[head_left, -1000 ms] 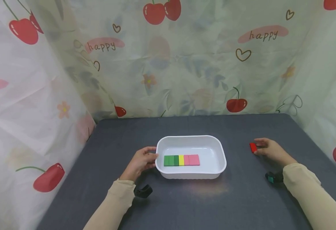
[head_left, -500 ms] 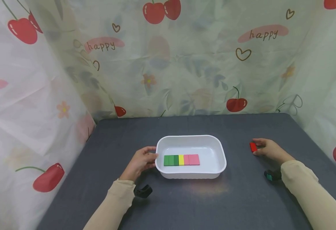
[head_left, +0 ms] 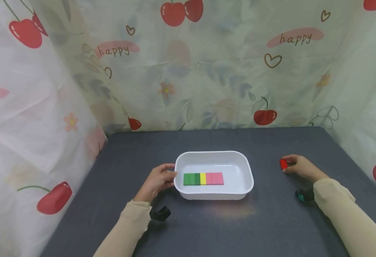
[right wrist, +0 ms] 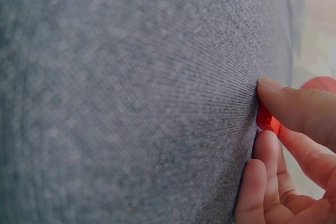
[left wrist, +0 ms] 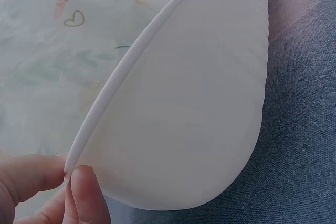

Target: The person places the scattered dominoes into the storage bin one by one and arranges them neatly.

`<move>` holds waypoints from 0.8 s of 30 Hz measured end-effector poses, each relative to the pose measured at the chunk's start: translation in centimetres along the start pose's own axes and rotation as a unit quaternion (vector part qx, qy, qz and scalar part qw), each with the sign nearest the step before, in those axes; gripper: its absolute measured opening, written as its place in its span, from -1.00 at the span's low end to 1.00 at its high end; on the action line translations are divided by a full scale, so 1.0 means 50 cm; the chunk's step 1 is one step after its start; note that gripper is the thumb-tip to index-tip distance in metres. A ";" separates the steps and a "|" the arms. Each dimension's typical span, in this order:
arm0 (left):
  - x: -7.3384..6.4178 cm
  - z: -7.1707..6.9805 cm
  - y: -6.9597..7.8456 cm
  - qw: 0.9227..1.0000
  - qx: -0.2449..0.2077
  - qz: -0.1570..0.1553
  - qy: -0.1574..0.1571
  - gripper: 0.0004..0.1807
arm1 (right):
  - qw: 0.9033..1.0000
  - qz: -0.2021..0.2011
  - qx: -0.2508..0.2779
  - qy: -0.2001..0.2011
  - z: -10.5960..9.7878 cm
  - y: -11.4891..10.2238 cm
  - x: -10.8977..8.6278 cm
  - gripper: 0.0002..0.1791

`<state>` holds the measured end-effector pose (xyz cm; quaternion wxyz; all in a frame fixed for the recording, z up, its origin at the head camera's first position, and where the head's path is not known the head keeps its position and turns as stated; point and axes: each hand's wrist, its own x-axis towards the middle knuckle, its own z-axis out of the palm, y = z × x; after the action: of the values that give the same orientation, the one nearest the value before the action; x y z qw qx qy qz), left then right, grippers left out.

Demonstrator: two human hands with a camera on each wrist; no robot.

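A white plastic tray [head_left: 246,192] stands mid-table, with a row of several flat green, yellow and pink blocks [head_left: 203,179] lying on its floor. At the tray's left end, my left hand [head_left: 157,181] pinches the rim; in the left wrist view its fingertips [left wrist: 89,187] meet at the rim's corner. Far to the right, my right hand [head_left: 305,167] holds a small red block [head_left: 283,164] between thumb and fingers, low at the table surface. In the right wrist view the red block [right wrist: 268,123] is partly hidden by the fingers, whose tips touch the dark cloth.
A dark grey cloth covers the table [head_left: 220,228]. Printed curtains [head_left: 201,78] with cherries and hearts hang behind it and along both sides. A black device sits under each wrist, the left one [head_left: 160,214] near the tray's front left.
My right hand has shifted slightly left and its fingers have closed in on the red block, which stays about where it was. The left hand and the tray have not moved.
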<state>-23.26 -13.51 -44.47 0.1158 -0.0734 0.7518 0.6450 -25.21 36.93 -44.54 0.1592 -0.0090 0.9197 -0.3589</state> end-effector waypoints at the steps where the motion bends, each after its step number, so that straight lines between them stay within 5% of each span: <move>1: 0.000 0.000 0.000 1.000 0.001 0.000 0.000 -0.55 | 1.000 0.002 0.000 0.000 0.000 0.000 0.000 -0.26; 24: 0.001 0.000 0.001 1.000 0.011 -0.005 0.002 -0.56 | 1.000 -0.001 0.013 0.009 -0.012 -0.024 0.003 -0.28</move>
<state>-23.33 -13.49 -44.43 0.1186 -0.0772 0.7585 0.6362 -25.64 36.42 -43.38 0.1504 -0.0041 0.9165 -0.3708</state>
